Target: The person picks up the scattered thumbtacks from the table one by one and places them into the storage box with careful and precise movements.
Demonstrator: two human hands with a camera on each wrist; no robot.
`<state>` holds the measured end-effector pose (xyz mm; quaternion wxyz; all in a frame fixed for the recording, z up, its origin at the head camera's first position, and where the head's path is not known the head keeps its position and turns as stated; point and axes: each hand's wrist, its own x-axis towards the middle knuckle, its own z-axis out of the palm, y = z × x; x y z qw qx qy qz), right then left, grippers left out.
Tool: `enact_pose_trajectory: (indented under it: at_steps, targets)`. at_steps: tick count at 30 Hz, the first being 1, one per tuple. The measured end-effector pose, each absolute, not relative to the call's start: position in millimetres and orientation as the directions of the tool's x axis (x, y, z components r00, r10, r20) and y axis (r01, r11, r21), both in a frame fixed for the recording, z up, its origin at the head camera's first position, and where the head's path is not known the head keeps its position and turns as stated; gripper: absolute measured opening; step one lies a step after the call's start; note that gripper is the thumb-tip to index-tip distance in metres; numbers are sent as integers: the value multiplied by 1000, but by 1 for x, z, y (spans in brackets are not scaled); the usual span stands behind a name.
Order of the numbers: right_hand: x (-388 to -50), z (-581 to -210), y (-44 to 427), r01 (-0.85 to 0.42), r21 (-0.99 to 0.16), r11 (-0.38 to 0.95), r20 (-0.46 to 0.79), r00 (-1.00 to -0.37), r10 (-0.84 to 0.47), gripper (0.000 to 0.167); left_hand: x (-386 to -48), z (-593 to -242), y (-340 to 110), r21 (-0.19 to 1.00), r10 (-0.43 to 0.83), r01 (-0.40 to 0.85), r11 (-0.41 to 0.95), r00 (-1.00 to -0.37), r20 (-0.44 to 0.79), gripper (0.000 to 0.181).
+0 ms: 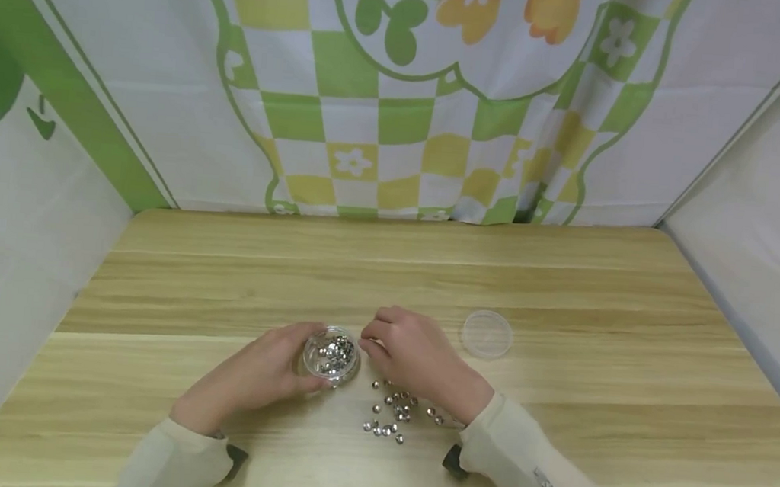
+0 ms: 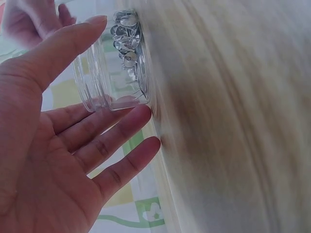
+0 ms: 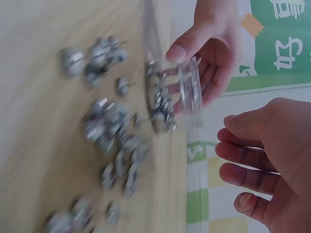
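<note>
A clear round jar (image 1: pixel 330 353) partly filled with silvery thumbtacks stands on the wooden table. My left hand (image 1: pixel 263 367) holds it, thumb on one side and fingers on the other; in the left wrist view the tacks (image 2: pixel 127 41) show through its wall beside the left hand (image 2: pixel 73 126). Just right of the jar's rim is my right hand (image 1: pixel 422 357), above the table. The right wrist view shows the right hand (image 3: pixel 272 160) with bent fingers and nothing visible between them. Loose tacks (image 3: pixel 107 124) lie scattered on the table near the jar (image 3: pixel 189 87).
A clear round lid (image 1: pixel 487 334) lies on the table (image 1: pixel 596 328) behind and to the right of my right hand. A patterned green, yellow and white cloth (image 1: pixel 399 122) hangs along the table's back edge, with pale cloth walls at both sides.
</note>
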<state>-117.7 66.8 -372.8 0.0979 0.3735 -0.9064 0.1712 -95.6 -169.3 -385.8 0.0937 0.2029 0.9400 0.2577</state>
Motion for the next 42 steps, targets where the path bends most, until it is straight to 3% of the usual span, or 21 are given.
enact_pose_trajectory:
  at_steps: [7,13,27,32,37,42]
  targets:
    - [-107,-379,91,-678,-252,690,281,-734,-619,13,-92,-382,-170,512,418,334,791,-907,-54,78]
    - [-103,-381,103,-703,-272,657,192,-708,-679,10,-93,-381,-170,509,414,329,795,-908,-60,78]
    - [-100,-394,99,-660,-302,688,69,-735,-674,9,-94,-386,-169,520,424,338,785,-904,-52,79]
    - [-101,-392,98,-674,-290,679,93,-726,-682,8,-93,-388,-168,523,422,334,784,-905,-53,79]
    - [-104,-379,88,-688,-288,666,201,-723,-661,7,-93,-388,-168,526,419,334,782,-907,-47,78]
    - [-108,-367,61,-727,-271,631,251,-686,-683,10,-95,-387,-167,526,431,346,777,-901,-45,76]
